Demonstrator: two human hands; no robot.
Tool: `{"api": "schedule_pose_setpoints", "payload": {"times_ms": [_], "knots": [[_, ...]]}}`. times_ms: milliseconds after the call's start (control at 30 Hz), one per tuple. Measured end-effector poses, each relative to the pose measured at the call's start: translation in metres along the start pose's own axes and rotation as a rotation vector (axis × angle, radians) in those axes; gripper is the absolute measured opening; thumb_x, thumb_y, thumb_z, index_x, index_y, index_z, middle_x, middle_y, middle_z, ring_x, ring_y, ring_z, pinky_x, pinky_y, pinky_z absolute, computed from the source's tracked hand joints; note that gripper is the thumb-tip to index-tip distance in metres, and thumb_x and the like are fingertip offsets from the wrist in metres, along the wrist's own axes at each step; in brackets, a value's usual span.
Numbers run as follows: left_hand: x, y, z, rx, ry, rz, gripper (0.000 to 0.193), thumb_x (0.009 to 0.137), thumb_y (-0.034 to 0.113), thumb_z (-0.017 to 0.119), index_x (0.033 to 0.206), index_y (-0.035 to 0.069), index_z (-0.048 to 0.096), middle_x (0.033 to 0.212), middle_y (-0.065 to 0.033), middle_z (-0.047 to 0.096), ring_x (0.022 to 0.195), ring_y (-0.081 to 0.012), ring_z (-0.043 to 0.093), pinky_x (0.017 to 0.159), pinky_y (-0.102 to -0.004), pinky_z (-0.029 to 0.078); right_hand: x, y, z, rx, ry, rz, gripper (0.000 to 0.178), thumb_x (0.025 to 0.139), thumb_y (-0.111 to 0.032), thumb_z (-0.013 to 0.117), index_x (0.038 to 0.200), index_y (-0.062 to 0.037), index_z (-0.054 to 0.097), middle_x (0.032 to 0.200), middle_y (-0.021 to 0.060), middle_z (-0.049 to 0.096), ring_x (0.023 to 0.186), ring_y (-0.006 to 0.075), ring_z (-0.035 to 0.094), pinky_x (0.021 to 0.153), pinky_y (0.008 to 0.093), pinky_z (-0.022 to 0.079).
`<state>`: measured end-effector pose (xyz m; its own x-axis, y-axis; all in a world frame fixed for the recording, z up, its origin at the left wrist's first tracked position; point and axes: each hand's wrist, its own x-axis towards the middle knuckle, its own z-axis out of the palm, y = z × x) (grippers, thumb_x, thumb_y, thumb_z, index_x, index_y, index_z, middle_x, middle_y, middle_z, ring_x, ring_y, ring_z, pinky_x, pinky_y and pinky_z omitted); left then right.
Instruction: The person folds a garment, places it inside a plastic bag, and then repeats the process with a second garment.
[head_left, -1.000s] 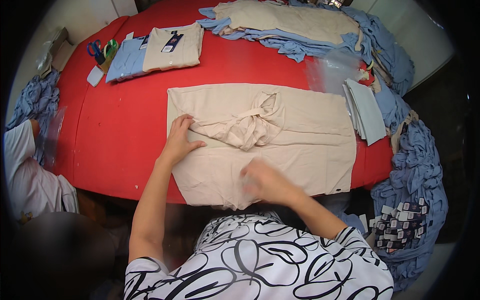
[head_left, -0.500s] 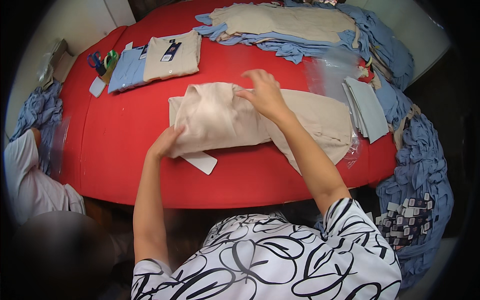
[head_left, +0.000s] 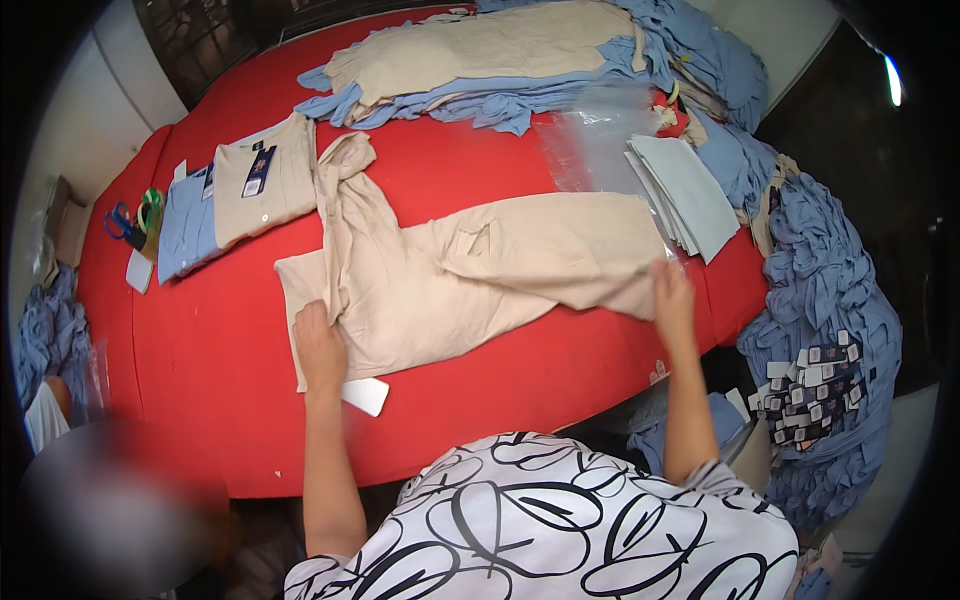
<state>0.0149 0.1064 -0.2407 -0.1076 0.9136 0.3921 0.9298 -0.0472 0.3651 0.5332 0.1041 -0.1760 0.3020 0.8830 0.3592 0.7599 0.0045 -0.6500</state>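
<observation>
A beige shirt [head_left: 400,300] lies partly folded across the middle of the red table, one sleeve sticking up and away on its left side. My left hand [head_left: 322,345] is closed on the cloth near the shirt's left end. At the right end, my right hand [head_left: 673,298] pinches the edge of the shirt, slightly smeared by motion. From under the near edge, beside my left hand, a white card [head_left: 366,397] pokes out.
Folded blue and beige shirts [head_left: 240,190] lie back left beside scissors [head_left: 120,222]. Spread shirts [head_left: 480,55] cover the far side. Clear plastic bags [head_left: 590,140] and pale folded sheets [head_left: 690,195] are at right. Blue garments [head_left: 830,290] with tags [head_left: 815,390] hang off the right edge.
The shirt's bunched left part has been laid down and its sleeve now points away. My right hand has moved from the shirt's middle to its right end. The view has shifted.
</observation>
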Motion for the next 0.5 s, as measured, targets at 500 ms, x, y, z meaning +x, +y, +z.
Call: {"api": "schedule_pose_setpoints", "payload": {"times_ms": [500], "knots": [[0.0,-0.023,-0.01,-0.177,0.138,-0.165,0.021,0.086,0.0,0.058,0.107,0.0,0.06,0.099,-0.019,0.062,0.093,-0.0389,0.06,0.079,-0.0459,0.048,0.055,0.045,0.121,-0.698,0.113,-0.174,0.047,0.098,-0.036,0.055,0.137,-0.0106,0.057,0.148,0.018,0.047,0.137,0.0357,0.042,0.118,0.0506,0.023]]}}
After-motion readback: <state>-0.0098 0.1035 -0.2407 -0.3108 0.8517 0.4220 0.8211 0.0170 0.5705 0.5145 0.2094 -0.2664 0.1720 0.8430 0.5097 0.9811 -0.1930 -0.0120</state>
